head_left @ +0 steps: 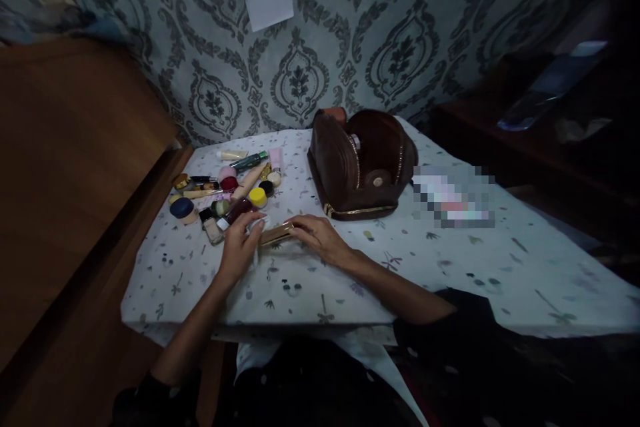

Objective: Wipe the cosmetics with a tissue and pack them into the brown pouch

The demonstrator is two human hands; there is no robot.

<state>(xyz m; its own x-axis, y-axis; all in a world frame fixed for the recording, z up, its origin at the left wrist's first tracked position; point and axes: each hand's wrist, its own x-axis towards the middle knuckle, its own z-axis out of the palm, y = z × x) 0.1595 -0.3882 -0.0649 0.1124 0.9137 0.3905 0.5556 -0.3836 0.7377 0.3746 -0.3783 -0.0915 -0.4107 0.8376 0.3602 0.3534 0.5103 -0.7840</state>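
Observation:
My right hand (323, 238) pinches the right end of a slim brown-and-gold cosmetic tube (276, 234), held low over the table. At its left end is my left hand (240, 248), thumb and fingers curled around a pale, wipe-like piece (263, 221) that partly blends with the tablecloth. Just beyond the left hand lie a dark red bottle (237, 211) and a small glass bottle with a black cap (212, 227). A yellow-lidded jar (258, 197) and a dark blue-lidded jar (183, 211) are among several cosmetics there.
A brown cosmetic bag (363, 167) stands unzipped at the back of the table, its flap raised. Right of it lies a pixelated item (453, 197). Patterned cloth (320, 290) covers the table. A wooden cabinet (75, 167) borders the left side, and a papered wall (300, 73) the back.

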